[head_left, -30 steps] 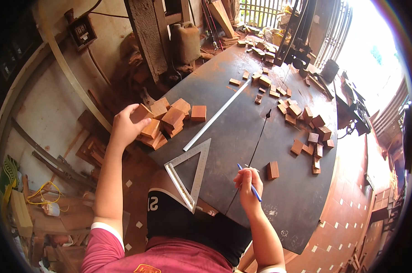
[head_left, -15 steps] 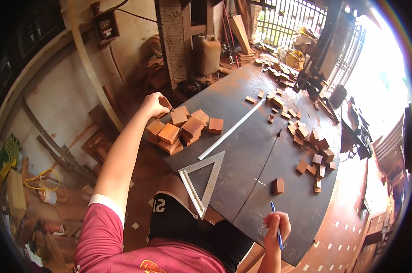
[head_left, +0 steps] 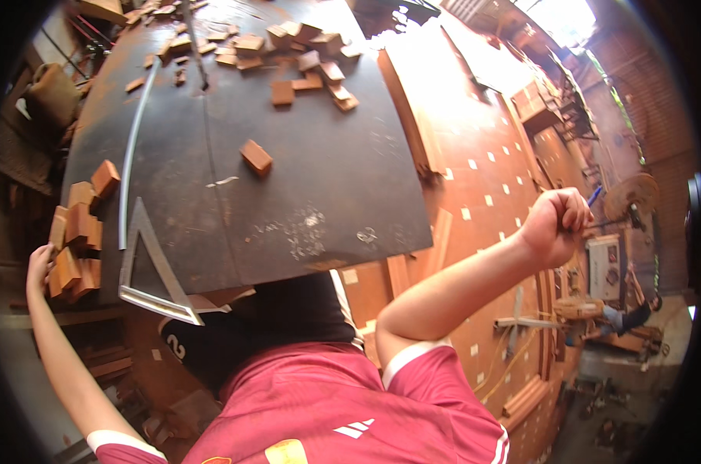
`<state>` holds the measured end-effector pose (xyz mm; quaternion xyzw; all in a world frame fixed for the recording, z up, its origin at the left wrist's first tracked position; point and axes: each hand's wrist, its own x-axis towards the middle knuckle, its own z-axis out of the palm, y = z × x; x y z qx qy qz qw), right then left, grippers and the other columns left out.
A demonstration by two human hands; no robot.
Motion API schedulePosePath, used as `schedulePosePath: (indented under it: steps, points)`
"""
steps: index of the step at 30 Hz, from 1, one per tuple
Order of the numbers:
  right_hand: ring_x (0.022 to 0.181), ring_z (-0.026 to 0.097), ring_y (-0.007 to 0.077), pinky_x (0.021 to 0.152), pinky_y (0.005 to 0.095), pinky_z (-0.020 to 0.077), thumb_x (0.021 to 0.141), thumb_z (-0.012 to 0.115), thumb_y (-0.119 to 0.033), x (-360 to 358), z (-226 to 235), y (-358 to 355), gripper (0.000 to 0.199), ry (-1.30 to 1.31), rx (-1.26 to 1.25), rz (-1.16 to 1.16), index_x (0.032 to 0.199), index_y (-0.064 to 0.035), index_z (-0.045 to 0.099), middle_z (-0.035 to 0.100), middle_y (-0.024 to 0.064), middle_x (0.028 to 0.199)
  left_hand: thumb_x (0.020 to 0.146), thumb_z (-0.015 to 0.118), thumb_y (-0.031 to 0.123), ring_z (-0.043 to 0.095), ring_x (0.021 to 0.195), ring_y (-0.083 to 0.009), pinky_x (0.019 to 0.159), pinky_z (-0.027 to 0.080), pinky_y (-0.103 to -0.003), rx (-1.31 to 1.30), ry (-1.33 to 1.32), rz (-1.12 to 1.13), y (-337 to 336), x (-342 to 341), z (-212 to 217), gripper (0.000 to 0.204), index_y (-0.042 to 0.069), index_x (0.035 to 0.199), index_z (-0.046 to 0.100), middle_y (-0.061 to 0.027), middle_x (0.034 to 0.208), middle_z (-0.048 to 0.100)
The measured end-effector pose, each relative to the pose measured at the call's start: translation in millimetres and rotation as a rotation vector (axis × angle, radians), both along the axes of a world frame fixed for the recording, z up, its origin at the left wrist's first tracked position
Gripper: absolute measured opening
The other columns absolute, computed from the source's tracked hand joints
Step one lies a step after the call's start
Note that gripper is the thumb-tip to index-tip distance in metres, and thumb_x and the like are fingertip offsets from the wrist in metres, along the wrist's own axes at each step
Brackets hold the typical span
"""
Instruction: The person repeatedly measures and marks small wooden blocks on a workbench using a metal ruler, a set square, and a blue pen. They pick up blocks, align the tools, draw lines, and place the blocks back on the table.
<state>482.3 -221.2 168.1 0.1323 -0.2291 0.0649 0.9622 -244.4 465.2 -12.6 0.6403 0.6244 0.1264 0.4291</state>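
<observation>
My left hand (head_left: 41, 267) is at the outer side of a stack of wooden blocks (head_left: 78, 224) on the table's left edge, its fingers closed against a block there; the grip is partly hidden. My right hand (head_left: 557, 226) is raised out past the table's right edge, closed around a blue pen (head_left: 595, 196) whose end sticks out beyond the fingers. A metal triangle square (head_left: 158, 267) lies at the near left edge of the dark table (head_left: 319, 178), partly overhanging. One single wooden block (head_left: 256, 157) lies near the middle.
A long pale metal strip (head_left: 138, 147) runs up the table's left side. More wooden blocks (head_left: 282, 93) are scattered at the far end. White chalk marks (head_left: 310, 224) show on the near surface. On the right lies a tiled floor (head_left: 474, 185) with planks; another person (head_left: 621, 319) is farther off.
The view has swung right. My right hand with the pen has lifted from the tabletop out to the right. My left hand stays by the block stack.
</observation>
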Motion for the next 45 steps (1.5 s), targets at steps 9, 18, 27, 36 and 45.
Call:
schedulePosePath:
  steps: [9, 18, 27, 36, 45]
  points:
    - [0.057, 0.040, 0.0106, 0.049, 0.0237, 0.0334, 0.097, 0.055, -0.005, -20.8, -11.1, 26.0, 0.016, 0.011, -0.034, 0.106, 0.081, -0.0014, 0.058, 0.048, 0.0010, 0.069, 0.100, 0.068, 0.049, 0.063, 0.086, -0.0100, 0.081, 0.050, -0.028, 0.064, -0.046, 0.001, -13.8, -11.3, -1.7, 0.042, 0.007, 0.101, 0.072, 0.0004, 0.093, 0.068]
    - [0.059, 0.044, 0.0151, 0.054, 0.0290, 0.0357, 0.109, 0.049, -0.033, -42.0, -91.5, 35.5, 0.032, 0.053, -0.913, -0.144, 0.098, -0.0079, 0.067, 0.053, 0.0041, 0.071, 0.100, 0.071, 0.037, 0.060, 0.078, -0.0073, 0.072, 0.050, -0.028, 0.260, 0.026, -0.038, -7.0, -22.4, -10.9, 0.035, 0.003, 0.093, 0.070, 0.0022, 0.086, 0.066]
    - [0.058, 0.051, 0.0136, 0.051, 0.0278, 0.0381, 0.109, 0.050, -0.035, -8.4, -122.0, 36.0, 0.030, 0.230, -1.202, -0.228, 0.100, -0.0094, 0.063, 0.057, 0.0023, 0.073, 0.106, 0.061, 0.040, 0.065, 0.084, -0.0146, 0.077, 0.052, -0.031, 0.117, -0.236, 0.080, -52.8, 14.4, 2.7, 0.038, 0.003, 0.105, 0.070, -0.0037, 0.096, 0.071]
    - [0.059, 0.063, 0.0113, 0.051, 0.0227, 0.0446, 0.112, 0.043, -0.043, -20.8, -125.9, 101.7, 0.042, -0.327, -1.591, -0.498, 0.104, -0.0058, 0.060, 0.068, 0.0069, 0.079, 0.107, 0.061, 0.036, 0.064, 0.120, -0.0296, 0.100, 0.052, -0.038, 0.839, -0.083, 0.337, -151.4, -33.5, -23.7, 0.053, -0.001, 0.144, 0.054, -0.0188, 0.144, 0.056]
    - [0.080, 0.076, 0.0227, 0.067, 0.0321, 0.0579, 0.105, 0.061, -0.035, 6.3, -126.4, 165.0, 0.037, -0.527, -1.800, -0.585, 0.106, 0.0008, 0.067, 0.077, 0.0145, 0.088, 0.099, 0.072, 0.029, 0.051, 0.137, -0.0380, 0.114, 0.040, -0.044, 0.208, 0.426, 0.294, -430.3, 45.6, -99.8, 0.061, -0.004, 0.145, 0.049, -0.0249, 0.144, 0.055]
